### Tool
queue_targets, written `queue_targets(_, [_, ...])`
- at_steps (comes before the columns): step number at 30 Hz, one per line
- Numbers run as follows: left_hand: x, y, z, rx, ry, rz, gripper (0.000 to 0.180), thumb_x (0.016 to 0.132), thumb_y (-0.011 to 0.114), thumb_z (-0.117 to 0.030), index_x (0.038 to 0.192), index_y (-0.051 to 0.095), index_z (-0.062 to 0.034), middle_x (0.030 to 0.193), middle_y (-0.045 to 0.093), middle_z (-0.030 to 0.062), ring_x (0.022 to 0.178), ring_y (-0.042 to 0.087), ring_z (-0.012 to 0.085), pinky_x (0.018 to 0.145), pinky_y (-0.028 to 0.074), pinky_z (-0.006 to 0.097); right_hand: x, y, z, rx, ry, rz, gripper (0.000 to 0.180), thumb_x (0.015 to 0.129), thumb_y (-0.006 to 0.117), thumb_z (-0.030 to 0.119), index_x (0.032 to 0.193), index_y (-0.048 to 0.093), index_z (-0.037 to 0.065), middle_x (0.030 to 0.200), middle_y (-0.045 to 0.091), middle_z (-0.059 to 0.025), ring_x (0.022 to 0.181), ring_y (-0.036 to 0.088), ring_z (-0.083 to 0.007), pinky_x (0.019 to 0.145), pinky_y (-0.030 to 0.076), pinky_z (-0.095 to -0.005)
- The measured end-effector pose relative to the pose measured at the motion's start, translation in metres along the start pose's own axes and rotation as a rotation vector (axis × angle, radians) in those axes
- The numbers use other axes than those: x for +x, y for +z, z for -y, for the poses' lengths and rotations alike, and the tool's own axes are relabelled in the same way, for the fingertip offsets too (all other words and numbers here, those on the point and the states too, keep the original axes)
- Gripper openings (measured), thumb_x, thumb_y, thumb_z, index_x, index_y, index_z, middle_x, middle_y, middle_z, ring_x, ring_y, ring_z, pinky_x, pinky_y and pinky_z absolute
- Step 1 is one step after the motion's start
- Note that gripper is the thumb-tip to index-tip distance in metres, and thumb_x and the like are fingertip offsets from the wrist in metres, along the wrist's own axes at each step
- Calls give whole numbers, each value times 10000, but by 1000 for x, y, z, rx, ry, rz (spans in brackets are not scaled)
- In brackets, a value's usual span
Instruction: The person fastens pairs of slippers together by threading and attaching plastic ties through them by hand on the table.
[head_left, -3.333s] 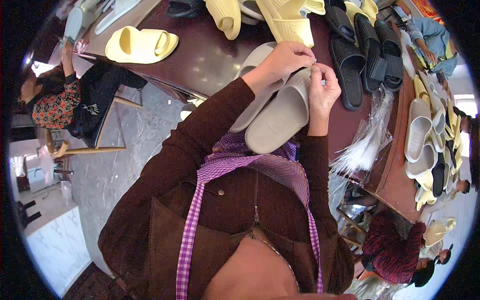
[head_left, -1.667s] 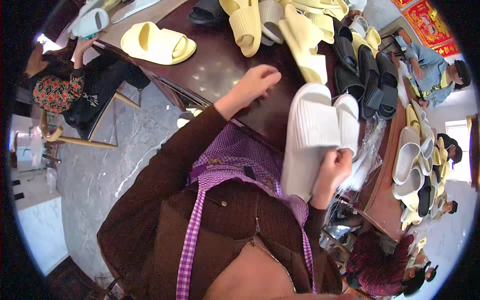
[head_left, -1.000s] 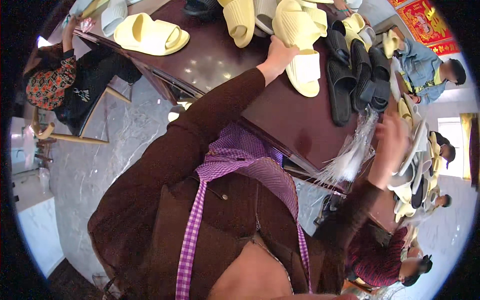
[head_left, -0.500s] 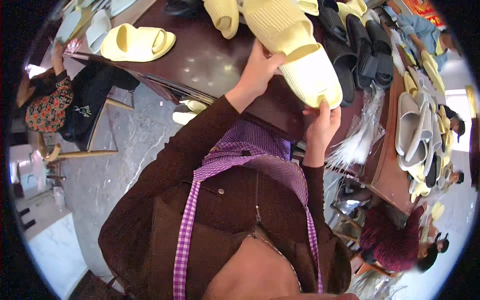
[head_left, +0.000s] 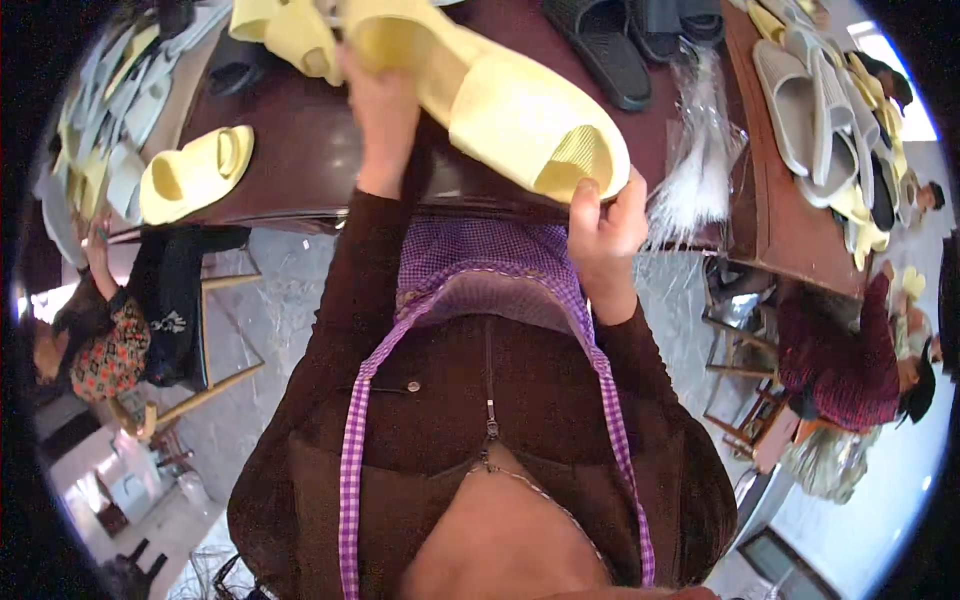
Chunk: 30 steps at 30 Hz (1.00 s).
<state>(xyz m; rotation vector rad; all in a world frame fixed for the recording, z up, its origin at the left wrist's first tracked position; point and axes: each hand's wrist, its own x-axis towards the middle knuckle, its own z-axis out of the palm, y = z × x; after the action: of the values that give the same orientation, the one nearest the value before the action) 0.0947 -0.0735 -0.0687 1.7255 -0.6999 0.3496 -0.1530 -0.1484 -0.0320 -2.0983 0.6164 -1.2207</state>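
I hold a pair of pale yellow slide sandals (head_left: 500, 100) above the edge of a dark brown table (head_left: 300, 170). My left hand (head_left: 380, 110) grips the heel end near the top of the view. My right hand (head_left: 605, 225) pinches the open toe end at the lower right. The sandals lie slanted from upper left to lower right, pressed together. My brown sleeves and purple checked apron fill the middle of the view.
Another yellow sandal pair (head_left: 195, 175) lies on the table's left. Black sandals (head_left: 610, 55) sit at the top. Clear plastic bags (head_left: 700, 150) lie at the right. Grey and yellow sandals (head_left: 820, 110) cover a second table. Seated persons at left (head_left: 110, 340) and right (head_left: 850, 360).
I put aside the grey pair with my right hand, took a yellow pair from the table, and now hold it nearer with both hands.
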Motion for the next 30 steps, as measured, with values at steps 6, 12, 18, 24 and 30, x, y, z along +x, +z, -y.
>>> queue_targets(6, [32, -46, 17, 260, 126, -68, 602, 809, 459, -72, 1349, 234, 70, 1195, 465, 340, 1081, 498, 437, 926, 411, 408, 60, -68, -9, -1, 83, 86, 299, 861, 547, 128, 1101, 564, -48, 929, 626, -68, 791, 565, -109, 705, 462, -229])
queue_targets(12, [26, -36, -9, 410, 41, 351, 528, 830, 450, -60, 1334, 321, 26, 1247, 446, 293, 1096, 487, 431, 948, 400, 412, 150, -70, -41, -192, -87, 259, 252, 859, 580, 143, 1045, 624, -22, 849, 649, -58, 746, 563, -68, 649, 452, -196])
queue_targets(18, [12, -29, 28, 365, 216, 387, 484, 839, 489, -93, 1302, 388, 4, 1241, 463, 247, 1058, 506, 423, 902, 424, 440, 145, -116, -43, -27, 190, -86, 204, 852, 601, 137, 977, 647, -18, 802, 646, -49, 696, 555, -57, 579, 430, -189])
queue_targets(24, [-10, -43, -48, 177, 43, 237, 365, 824, 527, -62, 1180, 512, 15, 1164, 526, 203, 996, 565, 335, 827, 475, 371, 43, -206, -61, -411, 395, -102, 146, 846, 609, 106, 922, 656, -8, 678, 585, -1, 567, 501, -49, 495, 363, -175])
queue_targets(30, [-43, -13, -73, -49, 222, 354, 302, 817, 548, -34, 1114, 550, 23, 1096, 561, 178, 989, 571, 294, 824, 472, 344, -3, -197, -96, -301, 566, -138, 191, 848, 610, 115, 985, 649, -14, 666, 579, 9, 567, 501, -44, 485, 364, -176])
